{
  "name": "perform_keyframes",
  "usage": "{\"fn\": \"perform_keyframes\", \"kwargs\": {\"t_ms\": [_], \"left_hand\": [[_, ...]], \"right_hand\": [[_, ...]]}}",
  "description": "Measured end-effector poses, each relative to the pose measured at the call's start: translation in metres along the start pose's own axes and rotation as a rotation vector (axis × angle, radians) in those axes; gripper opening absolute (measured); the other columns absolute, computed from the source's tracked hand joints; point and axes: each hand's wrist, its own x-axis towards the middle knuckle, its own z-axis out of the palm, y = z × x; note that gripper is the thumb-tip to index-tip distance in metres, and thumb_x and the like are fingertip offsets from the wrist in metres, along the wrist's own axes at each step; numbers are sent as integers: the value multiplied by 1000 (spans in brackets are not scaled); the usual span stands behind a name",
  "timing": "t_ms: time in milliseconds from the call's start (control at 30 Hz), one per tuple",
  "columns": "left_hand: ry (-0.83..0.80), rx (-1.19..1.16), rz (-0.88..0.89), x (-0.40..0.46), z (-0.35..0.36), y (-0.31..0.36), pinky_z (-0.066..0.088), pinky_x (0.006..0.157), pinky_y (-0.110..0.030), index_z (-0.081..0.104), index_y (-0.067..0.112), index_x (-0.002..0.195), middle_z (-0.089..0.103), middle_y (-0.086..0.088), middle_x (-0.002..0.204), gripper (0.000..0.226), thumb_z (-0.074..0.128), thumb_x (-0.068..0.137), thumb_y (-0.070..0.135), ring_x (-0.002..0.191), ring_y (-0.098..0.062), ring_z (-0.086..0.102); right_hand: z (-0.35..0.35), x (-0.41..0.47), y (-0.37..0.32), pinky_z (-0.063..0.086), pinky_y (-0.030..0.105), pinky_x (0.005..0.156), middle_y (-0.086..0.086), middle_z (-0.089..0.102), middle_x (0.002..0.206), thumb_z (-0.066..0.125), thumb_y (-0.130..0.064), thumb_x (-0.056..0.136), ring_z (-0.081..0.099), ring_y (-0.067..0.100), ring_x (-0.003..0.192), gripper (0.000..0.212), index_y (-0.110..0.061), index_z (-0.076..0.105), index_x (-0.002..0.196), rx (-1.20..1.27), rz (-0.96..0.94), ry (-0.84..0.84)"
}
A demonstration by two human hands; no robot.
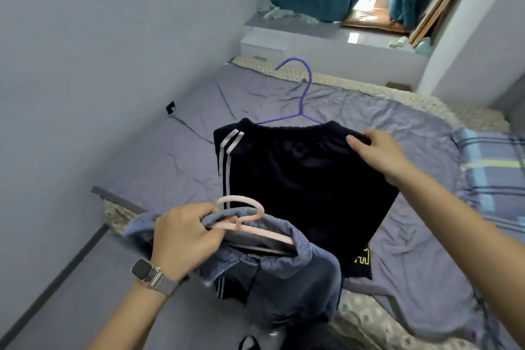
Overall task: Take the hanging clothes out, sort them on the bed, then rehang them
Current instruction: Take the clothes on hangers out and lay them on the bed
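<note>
Dark shorts (301, 176) lie flat on the bed (426, 236), waistband toward the far end, purple hanger (304, 94) still in the waist, hook pointing away. Long axis runs near to far.

Right hand (380, 153) pinches the waistband's right corner. Left hand (184, 236) is closed round a pink hanger (244, 221) carrying a blue shirt (272, 264), held just over the near edge.

Judgement: both garments are light, limp and slippery on the hangers; hold them by waistband or hanger neck.
</note>
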Motion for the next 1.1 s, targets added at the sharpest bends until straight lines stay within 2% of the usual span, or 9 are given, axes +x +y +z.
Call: {"fn": "perform_keyframes", "kwargs": {"t_ms": [133,267,433,533,633,733,900,967,1100], "left_hand": [[-26,7,28,42,17,11,27,44,-17,63,27,56,59,6,50,28,40,61,42,48,-13,51],[-13,18,50,85,43,33,29,44,-19,57,22,50,57,4,46,31,44,67,45,45,-15,50],[-60,81,3,124,79,40,34,45,-26,58,16,54,55,0,46,33,39,63,41,47,-19,52],[-72,80,-71,144,92,46,25,43,-22,60,19,57,56,0,49,30,39,62,40,50,-18,52],[-114,89,-128,165,104,62,28,46,-24,59,15,61,55,0,52,43,33,58,49,55,-19,52],[-141,97,-96,186,114,84,32,49,-26,61,16,65,59,-2,59,35,40,60,44,65,-22,56],[66,-49,161,231,111,81,38,87,-26,66,20,99,63,1,102,29,67,73,33,96,-19,56],[58,-10,126,237,115,69,44,87,-33,64,21,103,60,1,105,30,61,76,34,98,-21,56],[-128,131,7,207,145,33,53,73,-38,66,17,98,66,-4,95,26,58,76,28,88,-29,63]], "right_hand": [[-13,105,6,41,37,75,13,61,86,51,-43,92,61,33,91,36,-8,59,88,-114,7,-16],[25,160,41,33,45,103,19,49,132,56,-46,88,42,38,126,55,-10,50,129,-510,66,-69],[62,98,27,44,15,87,-2,65,115,54,-42,91,59,8,104,36,-18,61,117,114,-197,-584],[43,37,33,46,15,82,-15,65,105,51,-52,88,58,-3,93,36,-26,61,110,264,-230,-835],[43,4,55,45,20,74,-20,58,87,50,-51,91,57,0,81,21,-30,52,91,174,-346,-629],[44,13,59,46,26,69,-11,56,79,44,-53,88,56,7,74,33,-20,49,83,223,-282,-416],[31,132,63,44,34,85,3,67,105,49,-44,90,60,19,97,33,-16,59,106,114,-302,-209],[40,193,77,40,36,83,16,64,110,54,-32,93,58,28,101,29,-7,58,108,-25,-250,-188],[86,255,123,36,43,104,26,46,133,59,-36,88,44,41,123,60,0,41,132,-608,17,-321]]}}
